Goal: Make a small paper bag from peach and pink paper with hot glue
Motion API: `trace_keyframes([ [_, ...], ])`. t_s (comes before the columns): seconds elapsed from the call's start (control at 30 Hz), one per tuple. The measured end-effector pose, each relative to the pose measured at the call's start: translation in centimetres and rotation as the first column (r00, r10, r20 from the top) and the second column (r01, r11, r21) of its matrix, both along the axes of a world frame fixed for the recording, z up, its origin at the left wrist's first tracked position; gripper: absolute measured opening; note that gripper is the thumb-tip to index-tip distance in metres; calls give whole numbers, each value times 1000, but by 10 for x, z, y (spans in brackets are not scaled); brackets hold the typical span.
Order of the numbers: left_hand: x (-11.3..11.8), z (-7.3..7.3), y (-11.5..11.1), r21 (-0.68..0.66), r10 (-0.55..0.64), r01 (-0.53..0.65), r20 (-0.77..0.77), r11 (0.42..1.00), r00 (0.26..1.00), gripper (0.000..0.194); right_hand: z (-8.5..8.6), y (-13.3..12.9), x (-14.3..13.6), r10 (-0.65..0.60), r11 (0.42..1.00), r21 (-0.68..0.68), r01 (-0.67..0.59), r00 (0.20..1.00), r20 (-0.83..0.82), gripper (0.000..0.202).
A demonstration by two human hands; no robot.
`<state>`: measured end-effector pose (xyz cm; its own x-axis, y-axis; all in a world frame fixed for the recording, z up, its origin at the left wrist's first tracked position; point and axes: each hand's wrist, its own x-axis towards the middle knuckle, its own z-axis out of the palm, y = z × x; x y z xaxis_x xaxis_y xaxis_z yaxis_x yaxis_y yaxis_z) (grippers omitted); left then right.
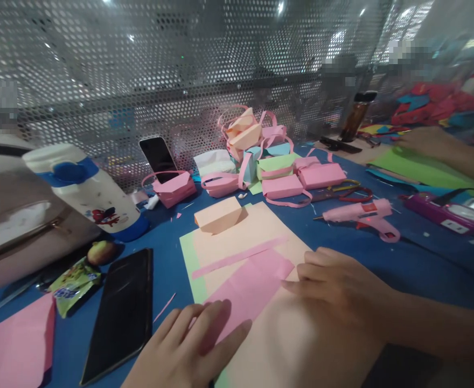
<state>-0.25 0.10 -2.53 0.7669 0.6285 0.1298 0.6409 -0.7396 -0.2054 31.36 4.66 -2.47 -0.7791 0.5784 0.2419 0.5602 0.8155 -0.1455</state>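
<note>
A folded piece of pink paper (249, 285) lies slanted on a stack of peach paper (269, 221) with a green sheet showing at its left edge. My left hand (192, 345) rests over the near left end of the pink paper, thumb and fingers apart. At the other end, my right hand (337, 296) has its fingers curled, with fingertips at the paper's edge. Just beyond the pink paper runs a narrow pink strip (237, 258). A folded peach paper box (218, 215) sits at the stack's far side.
Several small paper bags (285, 186) stand along the perforated metal screen (172, 64). To the right lie a pink glue gun (362, 213) and pliers (342, 191). A phone (119, 312), a snack packet (75, 285) and a bottle (87, 194) are left. Another person's hand (434, 145) is far right.
</note>
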Motion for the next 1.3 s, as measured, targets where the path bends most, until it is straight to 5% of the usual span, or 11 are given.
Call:
trace_keyframes([
  [0.3, 2, -1, -3, -11, 24, -23, 29, 1000, 999, 67, -2, 1, 8, -153, 986, 75, 149, 987, 58, 26],
  [0.57, -9, 9, -6, -59, -82, 86, 71, 994, 994, 55, 5, 3, 10, -111, 988, 124, 88, 975, 192, 25],
  [0.7, -13, 11, -19, 13, -66, 66, 85, 998, 994, 58, 8, -11, -9, -73, 971, 236, 49, 993, 97, 24],
  [0.77, -12, 10, -26, 44, -58, 54, 84, 998, 995, 58, 5, -21, -24, 62, 982, 178, -66, 998, 24, 38],
  [0.9, -14, 7, -38, 50, 4, -7, 66, 999, 998, 56, -4, -32, -40, 323, 937, -146, -318, 946, 12, 69],
  [1.07, -38, 8, -56, 57, 2, -6, 63, 998, 998, 48, -11, -21, -28, 267, 892, -373, -256, 963, -24, 67],
  [1.3, -60, 5, -63, 58, 5, -11, 98, 998, 995, 42, -19, -20, -15, 175, 946, -275, -173, 984, -16, 55],
])
